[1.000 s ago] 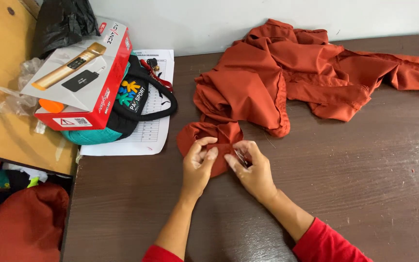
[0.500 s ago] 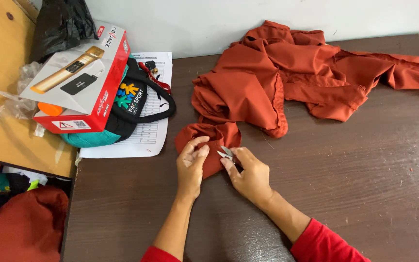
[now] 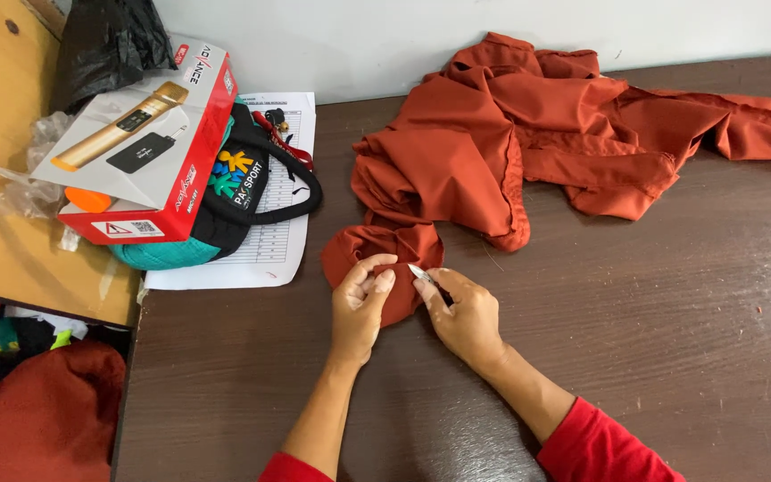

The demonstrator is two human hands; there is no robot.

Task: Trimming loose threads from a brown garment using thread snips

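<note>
The rust-orange garment (image 3: pixel 528 143) lies bunched on the dark wooden table (image 3: pixel 671 357), one end reaching your hands. Your left hand (image 3: pixel 359 308) pinches that end; your right hand (image 3: pixel 466 312) grips a small metal blade (image 3: pixel 419 273) beside it. Boxed microphone (image 3: pixel 145 143), black bag (image 3: pixel 247 183), and paper sheet (image 3: pixel 269 250) sit well left, apart.

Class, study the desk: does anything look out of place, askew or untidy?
Yes. The red box sits tilted on a black bag rather than flat, and the orange garment lies crumpled across the table. Nothing looks spilled or damaged.
</note>
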